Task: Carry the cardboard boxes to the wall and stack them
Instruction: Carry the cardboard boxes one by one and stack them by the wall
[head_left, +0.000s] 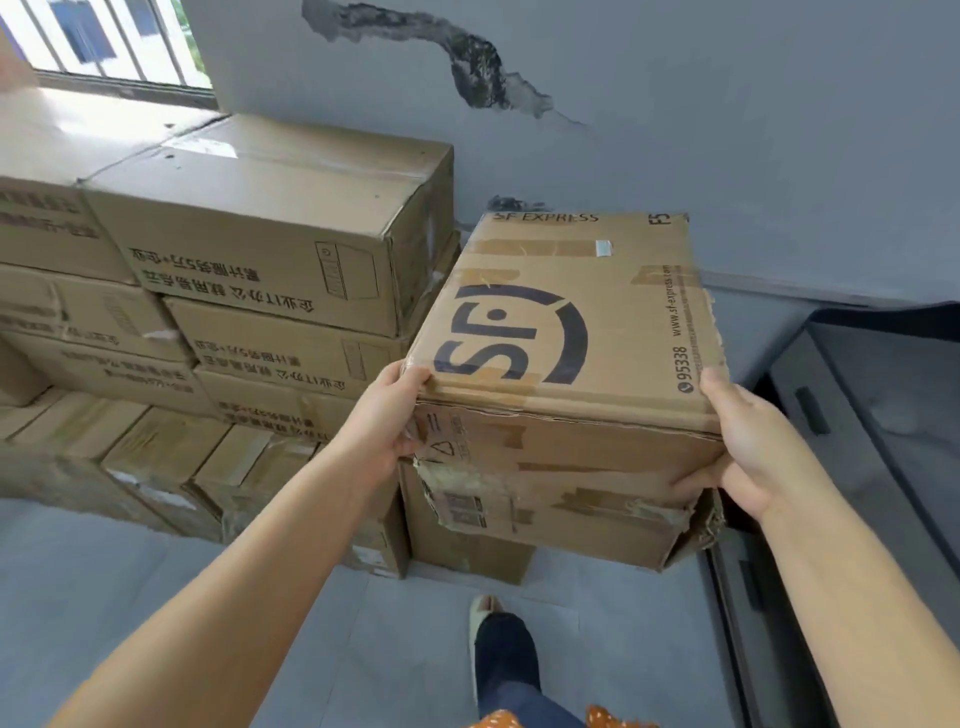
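The left hand (387, 415) and right hand (748, 441) clasp opposite near corners of the SF box (566, 332), fingers curled round its edges. Between them, it sits atop another box (467, 540), with the stacked boxes (270, 249) just beyond the left hand.

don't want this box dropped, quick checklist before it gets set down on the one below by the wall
1. Both hands on the SF box: ok, left hand grips the near left corner, right hand grips the near right side.
2. Box condition: not ok, the bottom near edge is torn and crushed, worst at the right corner.
3. Landing spot: cannot tell, the lower box is mostly hidden under the carried one.
4. Clearance from the stacked boxes on the left: ok, a narrow gap shows.
5. Clearance from the dark cabinet on the right: ok.
6. Foot position: ok, short of the boxes.
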